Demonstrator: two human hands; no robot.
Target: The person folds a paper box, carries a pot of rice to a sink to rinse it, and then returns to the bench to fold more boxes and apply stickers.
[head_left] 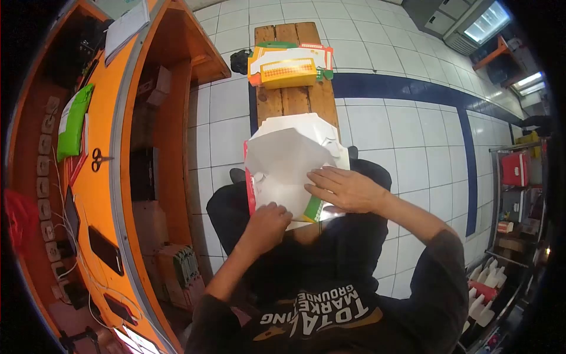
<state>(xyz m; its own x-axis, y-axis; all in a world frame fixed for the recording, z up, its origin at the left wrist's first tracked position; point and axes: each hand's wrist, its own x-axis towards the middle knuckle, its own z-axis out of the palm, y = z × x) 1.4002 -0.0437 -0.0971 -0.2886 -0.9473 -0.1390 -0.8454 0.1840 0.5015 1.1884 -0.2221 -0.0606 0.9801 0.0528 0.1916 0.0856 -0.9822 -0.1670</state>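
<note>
A partly folded cardboard box blank [289, 156], white on its inner side, lies across the bench between my knees. Red shows along its left edge, and a green printed flap sticks out at the near right. My left hand [270, 227] is closed at the near left edge of the cardboard, its fingers curled on it. Flat on the right side of the blank rests my right hand [345, 187], fingers stretched out and pressing on the white surface. The underside of the blank is hidden.
Farther along the wooden bench [293, 106] sits a stack of yellow, green and red printed cardboard boxes [289, 72]. To the left, an orange counter [112, 203] carries scissors [98, 160], a phone [105, 250] and a green packet [73, 124]. A shelf rack stands at right.
</note>
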